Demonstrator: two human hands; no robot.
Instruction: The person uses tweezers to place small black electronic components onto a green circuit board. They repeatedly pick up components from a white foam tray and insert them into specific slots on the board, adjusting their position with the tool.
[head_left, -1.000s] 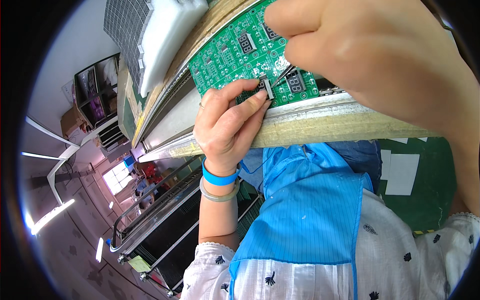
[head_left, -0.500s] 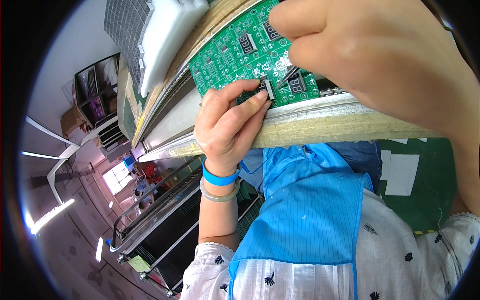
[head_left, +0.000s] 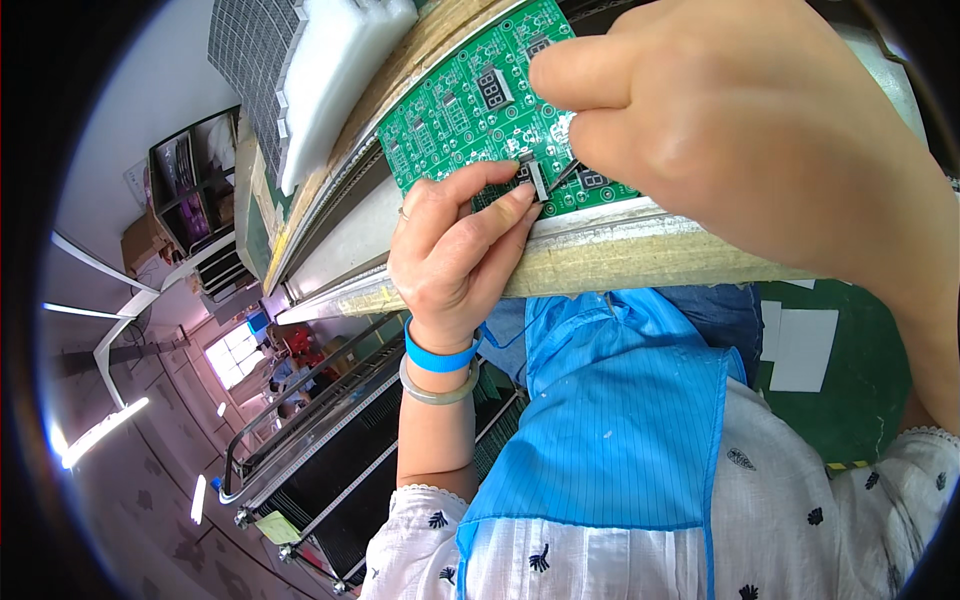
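A green circuit board [head_left: 425, 125] lies at the wooden-edged bench, carrying several black digit displays such as the seated one [head_left: 492, 89]. My left hand [head_left: 450, 245] pinches another digit display [head_left: 539, 181] at the board's near edge, its pale side facing right. From the right, my right hand [head_left: 690, 130] reaches over the board, fingers closed round dark tweezers [head_left: 564, 175]. The tweezers' tip points down to the left, beside the pinched display. Most of the tool is covered by the right hand, as is the board's right part.
A wooden rail [head_left: 640, 255] borders the bench on my side. White foam [head_left: 345, 75] with a grey gridded sheet stands at the far left. Below left is a rack [head_left: 350, 480] of dark boards. A blue strap with a cord circles my left wrist.
My right hand has shifted slightly left and down, bringing the tweezers' tip closer to the pinched display. My left hand has stayed in place.
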